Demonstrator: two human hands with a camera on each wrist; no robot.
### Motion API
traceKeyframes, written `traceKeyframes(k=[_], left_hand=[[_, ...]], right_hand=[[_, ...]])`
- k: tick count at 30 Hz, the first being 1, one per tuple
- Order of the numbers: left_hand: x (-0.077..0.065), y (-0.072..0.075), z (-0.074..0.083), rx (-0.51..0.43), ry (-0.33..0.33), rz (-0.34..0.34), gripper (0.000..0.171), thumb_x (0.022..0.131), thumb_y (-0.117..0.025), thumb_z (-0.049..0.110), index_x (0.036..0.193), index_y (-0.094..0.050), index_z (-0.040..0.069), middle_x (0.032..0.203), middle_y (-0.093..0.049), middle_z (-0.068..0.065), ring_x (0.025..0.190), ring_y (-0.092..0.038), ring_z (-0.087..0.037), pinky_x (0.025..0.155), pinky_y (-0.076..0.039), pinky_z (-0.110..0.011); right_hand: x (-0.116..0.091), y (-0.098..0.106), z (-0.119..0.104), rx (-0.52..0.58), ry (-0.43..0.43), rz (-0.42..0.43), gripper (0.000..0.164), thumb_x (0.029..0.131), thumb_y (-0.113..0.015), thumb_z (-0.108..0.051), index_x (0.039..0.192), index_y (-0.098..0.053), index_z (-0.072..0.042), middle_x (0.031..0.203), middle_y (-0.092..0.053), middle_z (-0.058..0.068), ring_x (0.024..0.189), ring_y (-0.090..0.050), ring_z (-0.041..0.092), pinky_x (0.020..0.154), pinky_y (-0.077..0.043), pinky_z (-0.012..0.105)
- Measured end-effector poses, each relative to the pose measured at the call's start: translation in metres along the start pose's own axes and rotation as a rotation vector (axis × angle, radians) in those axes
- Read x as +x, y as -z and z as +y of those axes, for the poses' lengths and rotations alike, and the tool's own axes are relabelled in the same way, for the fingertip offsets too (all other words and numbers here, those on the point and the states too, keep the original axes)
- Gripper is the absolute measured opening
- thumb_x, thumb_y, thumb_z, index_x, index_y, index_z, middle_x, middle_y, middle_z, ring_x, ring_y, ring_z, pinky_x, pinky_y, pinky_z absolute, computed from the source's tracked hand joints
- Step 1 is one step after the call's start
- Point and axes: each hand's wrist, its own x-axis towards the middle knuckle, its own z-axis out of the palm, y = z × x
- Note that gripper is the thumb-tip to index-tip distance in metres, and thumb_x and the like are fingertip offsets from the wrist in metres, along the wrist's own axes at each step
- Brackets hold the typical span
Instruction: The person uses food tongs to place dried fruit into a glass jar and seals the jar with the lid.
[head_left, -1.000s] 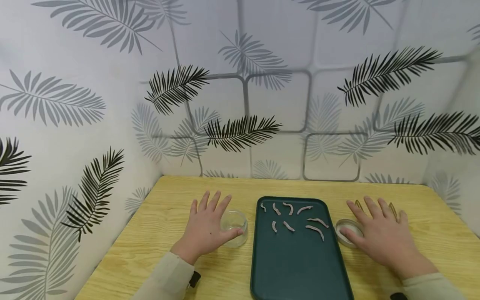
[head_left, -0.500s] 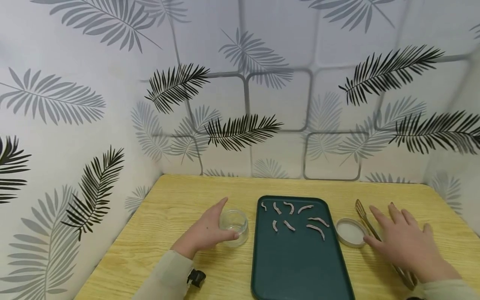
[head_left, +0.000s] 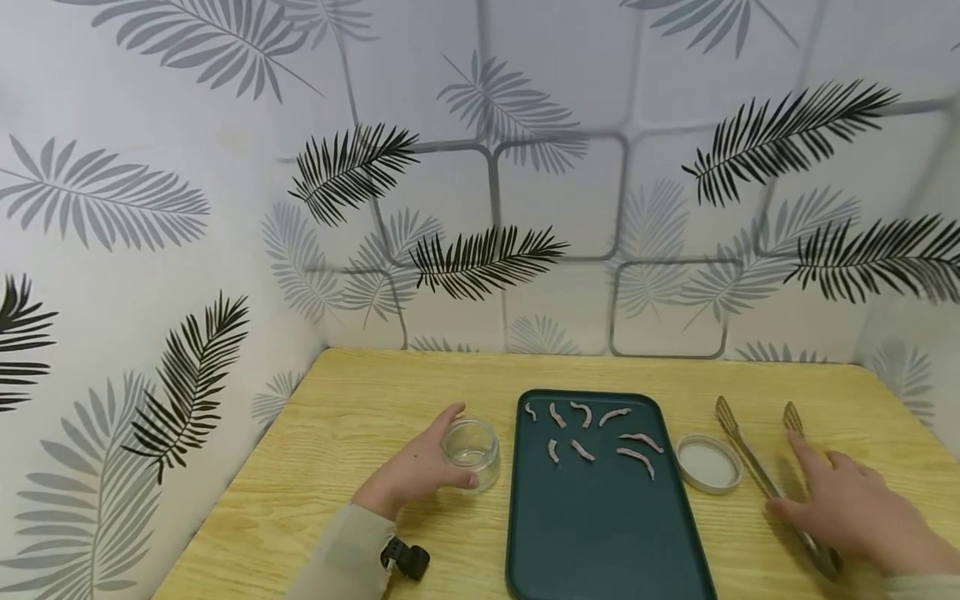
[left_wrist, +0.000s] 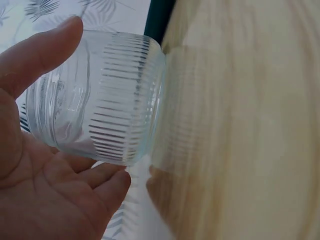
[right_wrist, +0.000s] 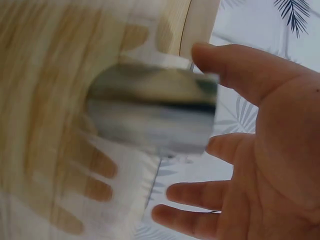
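Note:
In the head view my left hand lies round the left side of a small clear glass jar, thumb in front and fingers behind. The left wrist view shows the ribbed jar between thumb and loosely extended fingers; firm contact is not plain. My right hand hovers over metal tongs, which lie with their two slotted tips apart and pointing away. In the right wrist view the tongs' shiny bent end sits between thumb and spread fingers, ungripped.
A dark green tray lies between the hands, with several thin, curved, greyish-pink strips in its far half. A round lid, pale inside, rests between tray and tongs. The patterned wall rises behind the wooden table.
My left hand has gone from spread fingers beside the jar to lying closely round it. The right hand has moved right and nearer, off the lid, uncovering the tongs.

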Motion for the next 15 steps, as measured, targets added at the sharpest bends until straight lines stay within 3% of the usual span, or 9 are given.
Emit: traceKeyframes(k=[6, 11, 15], left_hand=[[0.002, 0.000, -0.014, -0.089, -0.043, -0.033, 0.094, 0.081, -0.086, 0.021, 0.158, -0.031, 0.017, 0.147, -0.047, -0.011, 0.122, -0.053, -0.029, 0.103, -0.038, -0.051], [0.004, -0.001, -0.020, -0.128, -0.094, -0.039, 0.088, 0.083, -0.084, 0.019, 0.156, -0.035, 0.017, 0.147, -0.049, -0.007, 0.125, -0.052, -0.028, 0.105, -0.037, -0.047], [0.004, -0.001, -0.023, -0.155, -0.113, -0.040, 0.088, 0.084, -0.084, 0.018, 0.156, -0.034, 0.017, 0.149, -0.048, -0.005, 0.128, -0.051, -0.028, 0.107, -0.036, -0.047]], right_hand=[[0.000, -0.001, 0.007, 0.026, -0.004, -0.083, 0.119, 0.084, -0.068, -0.068, 0.152, -0.013, 0.013, 0.119, -0.043, 0.053, 0.092, -0.053, 0.067, 0.071, -0.046, 0.070], [0.009, -0.006, 0.022, 0.060, 0.007, -0.083, 0.111, 0.088, -0.073, -0.048, 0.148, -0.010, 0.021, 0.116, -0.044, 0.054, 0.097, -0.054, 0.065, 0.073, -0.047, 0.067], [0.011, -0.006, 0.031, 0.071, 0.026, -0.036, 0.085, 0.089, -0.071, -0.033, 0.131, -0.030, 0.028, 0.105, -0.051, 0.050, 0.099, -0.053, 0.064, 0.075, -0.047, 0.065]])
